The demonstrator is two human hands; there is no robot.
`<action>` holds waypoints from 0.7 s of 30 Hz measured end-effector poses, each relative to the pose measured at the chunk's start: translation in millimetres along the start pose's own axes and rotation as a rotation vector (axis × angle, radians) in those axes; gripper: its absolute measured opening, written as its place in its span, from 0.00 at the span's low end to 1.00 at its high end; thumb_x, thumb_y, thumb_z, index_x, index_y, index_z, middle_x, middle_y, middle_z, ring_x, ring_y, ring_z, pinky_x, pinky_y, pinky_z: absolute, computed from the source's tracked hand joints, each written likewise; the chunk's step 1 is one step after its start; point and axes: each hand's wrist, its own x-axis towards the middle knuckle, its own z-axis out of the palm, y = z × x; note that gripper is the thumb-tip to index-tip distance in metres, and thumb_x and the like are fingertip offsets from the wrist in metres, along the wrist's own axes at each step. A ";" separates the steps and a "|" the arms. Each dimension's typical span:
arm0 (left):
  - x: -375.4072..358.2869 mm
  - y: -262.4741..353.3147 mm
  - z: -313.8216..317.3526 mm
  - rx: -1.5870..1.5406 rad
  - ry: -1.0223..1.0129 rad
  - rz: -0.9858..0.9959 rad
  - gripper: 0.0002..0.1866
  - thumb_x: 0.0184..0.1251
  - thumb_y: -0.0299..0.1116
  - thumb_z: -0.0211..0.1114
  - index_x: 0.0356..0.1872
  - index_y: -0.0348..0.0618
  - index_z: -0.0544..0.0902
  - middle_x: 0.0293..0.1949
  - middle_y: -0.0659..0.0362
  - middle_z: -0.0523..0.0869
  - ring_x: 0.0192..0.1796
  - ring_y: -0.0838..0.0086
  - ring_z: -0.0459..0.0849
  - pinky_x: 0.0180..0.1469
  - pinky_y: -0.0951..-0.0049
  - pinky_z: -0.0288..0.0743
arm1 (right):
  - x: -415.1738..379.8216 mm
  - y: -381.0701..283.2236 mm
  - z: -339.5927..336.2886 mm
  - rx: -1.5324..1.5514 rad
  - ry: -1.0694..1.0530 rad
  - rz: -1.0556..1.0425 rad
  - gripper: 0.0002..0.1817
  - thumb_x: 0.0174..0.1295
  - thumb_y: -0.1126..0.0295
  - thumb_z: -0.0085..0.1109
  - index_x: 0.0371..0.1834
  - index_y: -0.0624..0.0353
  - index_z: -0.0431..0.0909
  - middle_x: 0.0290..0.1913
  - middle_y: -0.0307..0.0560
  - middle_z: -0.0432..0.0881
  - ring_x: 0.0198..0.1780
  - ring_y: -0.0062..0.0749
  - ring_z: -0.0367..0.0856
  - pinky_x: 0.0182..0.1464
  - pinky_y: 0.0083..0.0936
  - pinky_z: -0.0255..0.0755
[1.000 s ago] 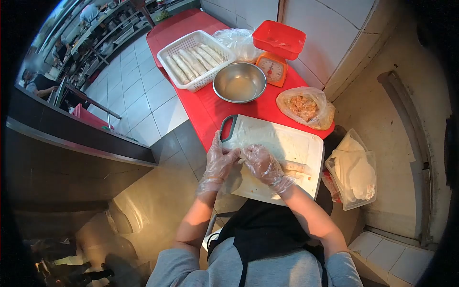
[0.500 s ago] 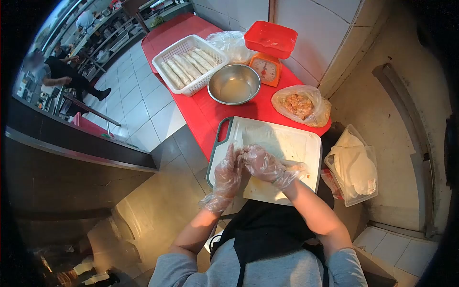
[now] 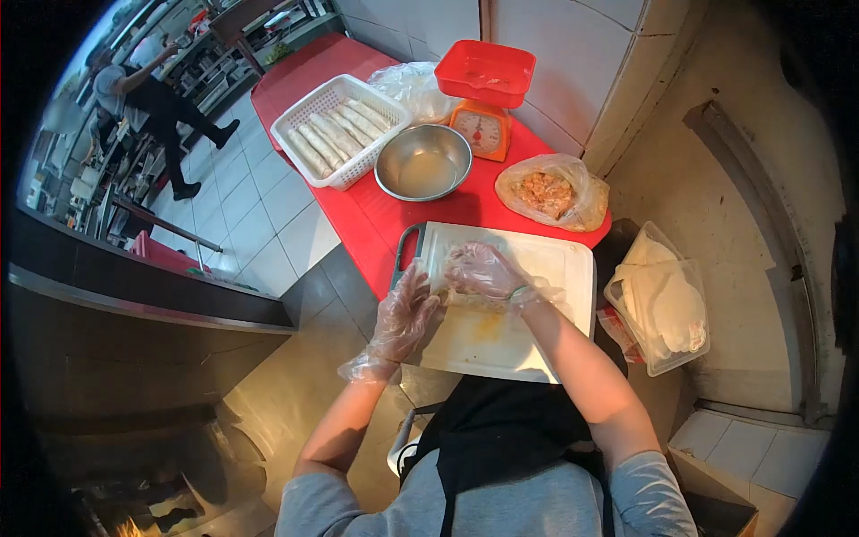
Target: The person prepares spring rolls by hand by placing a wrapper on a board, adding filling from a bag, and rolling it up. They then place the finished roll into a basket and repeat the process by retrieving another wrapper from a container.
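A white cutting board [image 3: 528,345] with a dark-edged handle lies at the near end of the red table. On it is a pale wrapper roll [image 3: 465,302], partly hidden by my hands. My left hand [image 3: 404,311], in a clear plastic glove, is at the board's left edge by the roll's end, fingers apart. My right hand [image 3: 483,270], gloved too, is bent over the wrapper with its fingertips down; what it pinches, if anything, is hidden. Beyond the board stand a metal bowl [image 3: 424,170] and an open bag of orange-brown filling [image 3: 546,192].
A white basket [image 3: 344,179] of rolls, a plastic bag [image 3: 413,89] and an orange scale [image 3: 480,130] with a red tray stand on the red table [image 3: 313,64]. Right of it is a clear container [image 3: 667,309] of pale sheets. A person [image 3: 148,98] is at the far left.
My right hand has moved up and left over the wrapper. My left hand has shifted slightly left and away from it. The view has shifted a little; the person at the left has stepped right.
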 end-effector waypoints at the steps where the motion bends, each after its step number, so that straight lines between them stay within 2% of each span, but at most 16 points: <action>1: 1.6 -3.4 -2.8 -0.012 -0.002 0.012 0.32 0.68 0.20 0.66 0.73 0.40 0.67 0.50 0.52 0.86 0.51 0.74 0.84 0.54 0.72 0.80 | -0.7 1.6 2.1 0.013 0.011 0.016 0.23 0.61 0.51 0.67 0.52 0.55 0.83 0.48 0.48 0.85 0.50 0.37 0.83 0.54 0.34 0.76; 3: 2.8 -7.0 -5.0 0.017 -0.008 -0.119 0.31 0.66 0.21 0.68 0.70 0.37 0.70 0.45 0.55 0.87 0.47 0.75 0.85 0.52 0.73 0.81 | -8.2 2.7 -1.2 0.069 -0.041 0.098 0.26 0.58 0.49 0.69 0.53 0.55 0.82 0.47 0.49 0.85 0.50 0.39 0.83 0.55 0.36 0.76; 6: 12.9 -2.1 -6.5 -0.053 0.014 -0.341 0.29 0.64 0.23 0.72 0.66 0.33 0.73 0.39 0.57 0.87 0.41 0.76 0.85 0.48 0.75 0.81 | -33.9 -58.7 -6.2 -0.119 -0.140 0.050 0.28 0.56 0.49 0.69 0.52 0.60 0.81 0.43 0.54 0.84 0.49 0.46 0.83 0.56 0.41 0.75; 7: 15.8 0.3 -6.9 -0.095 0.024 -0.415 0.28 0.63 0.24 0.72 0.64 0.32 0.75 0.37 0.57 0.88 0.39 0.77 0.85 0.46 0.76 0.81 | -35.2 -55.7 -1.0 -0.265 -0.105 -0.046 0.28 0.56 0.51 0.70 0.52 0.61 0.81 0.44 0.55 0.83 0.49 0.47 0.82 0.56 0.42 0.75; 9: 15.6 -9.5 -8.9 -0.192 0.031 -0.428 0.27 0.63 0.25 0.72 0.63 0.31 0.75 0.36 0.56 0.88 0.37 0.78 0.85 0.43 0.76 0.81 | -34.3 -40.5 12.3 -0.554 -0.029 -0.242 0.26 0.56 0.54 0.70 0.51 0.63 0.81 0.46 0.58 0.82 0.50 0.49 0.82 0.57 0.42 0.75; 12: 15.6 -9.4 -9.3 -0.170 0.040 -0.428 0.25 0.64 0.27 0.72 0.61 0.31 0.76 0.35 0.55 0.88 0.36 0.78 0.85 0.41 0.77 0.80 | -28.9 -17.1 33.8 -0.734 0.210 -0.533 0.24 0.58 0.52 0.67 0.46 0.62 0.82 0.39 0.56 0.82 0.45 0.54 0.80 0.53 0.46 0.75; 15: 12.4 0.8 -9.1 -0.172 0.060 -0.421 0.24 0.64 0.27 0.72 0.59 0.30 0.77 0.36 0.55 0.88 0.37 0.78 0.85 0.40 0.77 0.80 | -32.0 -29.8 34.8 -0.678 0.058 -0.226 0.22 0.59 0.53 0.66 0.46 0.61 0.81 0.41 0.57 0.81 0.45 0.54 0.80 0.52 0.47 0.75; 18: 14.1 3.1 -8.5 -0.199 0.055 -0.426 0.22 0.65 0.26 0.71 0.59 0.30 0.78 0.36 0.55 0.89 0.37 0.78 0.86 0.40 0.77 0.80 | -28.8 -12.7 38.4 -0.788 0.124 -0.406 0.21 0.59 0.56 0.66 0.47 0.61 0.80 0.45 0.59 0.81 0.47 0.54 0.79 0.52 0.46 0.75; 21: 10.8 -0.8 -6.0 -0.212 0.051 -0.415 0.22 0.65 0.26 0.70 0.59 0.30 0.78 0.37 0.55 0.89 0.37 0.78 0.86 0.40 0.77 0.80 | -30.7 -23.0 32.1 -0.632 0.082 -0.423 0.13 0.59 0.62 0.64 0.40 0.61 0.81 0.39 0.57 0.80 0.43 0.55 0.79 0.48 0.47 0.74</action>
